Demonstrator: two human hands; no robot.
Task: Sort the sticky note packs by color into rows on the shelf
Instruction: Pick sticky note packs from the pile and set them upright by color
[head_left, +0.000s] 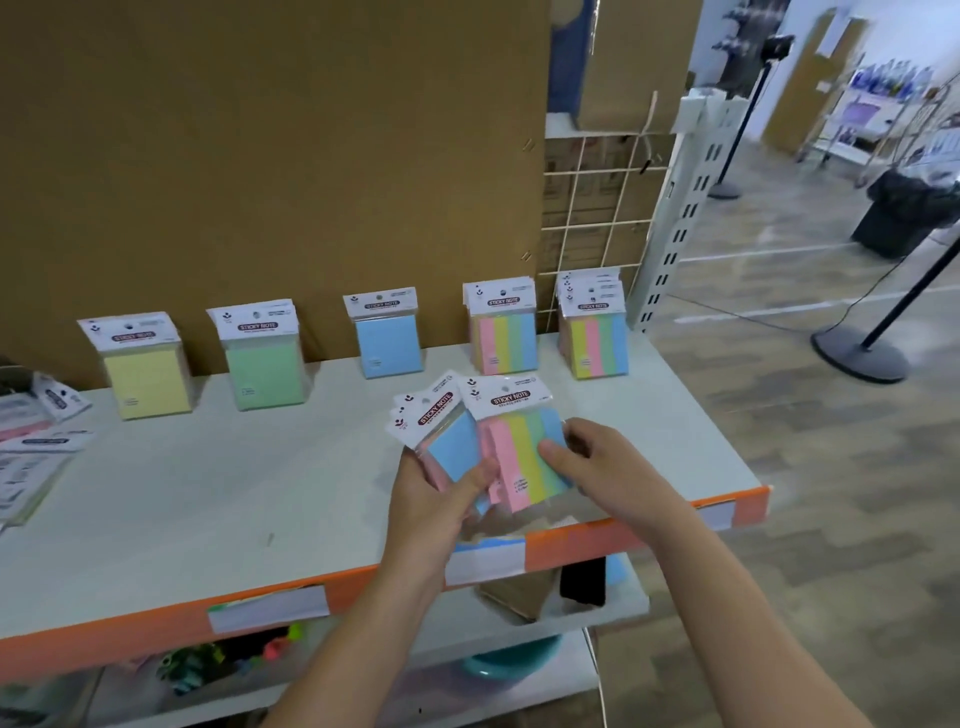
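Against the brown back board of the white shelf stand a yellow pack, a green pack, a blue pack and two stacks of striped multicolour packs. My left hand grips a fanned bunch of packs with a blue pack on top and pink ones beneath. My right hand pinches a striped multicolour pack at its right edge, beside the bunch, above the shelf's front right part.
More packs lie flat in a loose pile at the shelf's left end. The shelf has an orange front edge with label strips. A lower shelf holds mixed items. A stanchion base and black bin stand on the floor to the right.
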